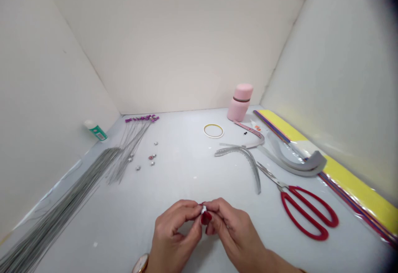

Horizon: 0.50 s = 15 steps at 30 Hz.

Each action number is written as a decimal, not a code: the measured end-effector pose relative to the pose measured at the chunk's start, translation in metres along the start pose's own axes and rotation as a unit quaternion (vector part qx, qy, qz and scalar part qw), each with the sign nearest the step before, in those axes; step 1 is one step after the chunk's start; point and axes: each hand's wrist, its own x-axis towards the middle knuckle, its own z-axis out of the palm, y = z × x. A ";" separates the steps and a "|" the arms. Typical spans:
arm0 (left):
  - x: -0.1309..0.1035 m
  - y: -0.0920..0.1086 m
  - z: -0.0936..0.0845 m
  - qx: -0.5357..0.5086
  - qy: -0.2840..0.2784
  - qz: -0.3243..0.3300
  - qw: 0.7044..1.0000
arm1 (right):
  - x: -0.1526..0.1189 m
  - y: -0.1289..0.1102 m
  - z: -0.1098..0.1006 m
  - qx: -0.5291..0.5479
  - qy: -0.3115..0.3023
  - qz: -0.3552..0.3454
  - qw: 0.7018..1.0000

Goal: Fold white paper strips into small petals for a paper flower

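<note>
Near the bottom centre, my left hand (177, 233) and my right hand (234, 231) meet fingertip to fingertip. Both are closed in a pinch on one small whitish-silver piece (204, 209), mostly hidden by the fingers. Red nails show beside it. Several similar small silver pieces (138, 167) lie on the table to the left, one with a reddish patch (151, 157). Purple-tipped wire stems (142, 118) rest at the back left.
A thick bundle of grey wires (68, 202) lies left, near a green glue stick (98, 132). Red-handled scissors (306, 213), grey strips (251, 161) and yellow sheets (351, 182) lie right. Behind stand a pink bottle (240, 103) and a tape ring (213, 131).
</note>
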 end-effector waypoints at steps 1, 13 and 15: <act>0.000 0.001 0.001 0.001 0.003 0.000 1.000 | 0.000 0.000 0.000 0.000 0.000 -0.001 1.000; 0.001 0.001 0.004 0.031 0.030 -0.014 0.999 | -0.002 0.004 0.012 -0.019 0.027 -0.011 0.999; 0.001 0.001 0.002 0.010 0.016 -0.023 1.000 | 0.000 0.002 0.011 0.068 0.020 0.051 0.996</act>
